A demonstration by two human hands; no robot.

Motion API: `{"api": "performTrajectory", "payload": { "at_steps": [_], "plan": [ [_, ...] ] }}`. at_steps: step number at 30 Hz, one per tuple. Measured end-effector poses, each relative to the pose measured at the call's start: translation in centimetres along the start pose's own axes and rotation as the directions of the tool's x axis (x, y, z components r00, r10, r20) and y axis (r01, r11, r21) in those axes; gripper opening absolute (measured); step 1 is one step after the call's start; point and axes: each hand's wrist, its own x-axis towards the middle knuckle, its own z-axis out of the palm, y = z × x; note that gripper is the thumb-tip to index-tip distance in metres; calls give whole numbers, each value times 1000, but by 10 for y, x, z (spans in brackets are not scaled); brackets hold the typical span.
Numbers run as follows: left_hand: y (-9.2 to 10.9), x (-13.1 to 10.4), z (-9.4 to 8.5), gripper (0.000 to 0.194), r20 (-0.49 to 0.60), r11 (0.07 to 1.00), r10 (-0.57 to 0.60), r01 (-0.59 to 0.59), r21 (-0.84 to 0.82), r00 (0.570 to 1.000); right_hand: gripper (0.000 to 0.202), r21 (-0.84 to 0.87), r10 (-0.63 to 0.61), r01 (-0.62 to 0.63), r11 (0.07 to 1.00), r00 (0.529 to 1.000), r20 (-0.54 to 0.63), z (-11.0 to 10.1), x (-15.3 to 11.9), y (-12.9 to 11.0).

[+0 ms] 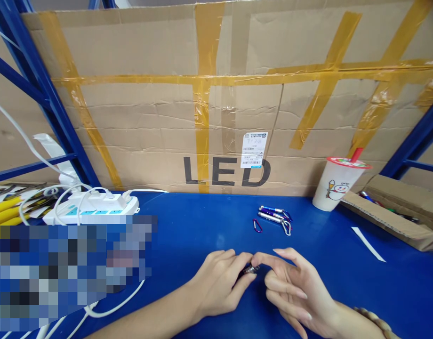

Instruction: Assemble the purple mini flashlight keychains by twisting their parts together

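Note:
My left hand (221, 280) is closed, pinching a small dark, shiny object (251, 270) between thumb and fingers. Most of that object is hidden in the grip, so its kind cannot be made out. My right hand (294, 287) is turned palm inward with its fingers apart. Its index fingertip reaches the left fingertips and touches at or just beside the object. Beyond both hands, slim pen-like metal tubes (270, 217) in blue, purple and silver lie side by side with carabiner clips (286, 228) at their ends. Next to them rests a loose purple carabiner (257, 225).
A white cup (334, 186) with a red straw stands at the back right, beside an open cardboard box (386, 214). A paper strip (368, 244) lies nearby. Left are a power strip (96, 209) and white cables. A large carton (149, 136) backs the blue table (188, 221).

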Motion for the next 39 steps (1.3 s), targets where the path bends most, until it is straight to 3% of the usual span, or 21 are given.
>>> {"api": "performTrajectory", "payload": {
  "at_steps": [16,39],
  "plan": [
    [3,1,-2,12,-10,999,30,-30,-11,999,41,-5,-9,9,1000,999,-38,2,0,2],
    [1,2,2,10,-48,998,57,-58,-8,997,38,-31,-9,9,999,1000,18,4,0,3]
  ]
}}
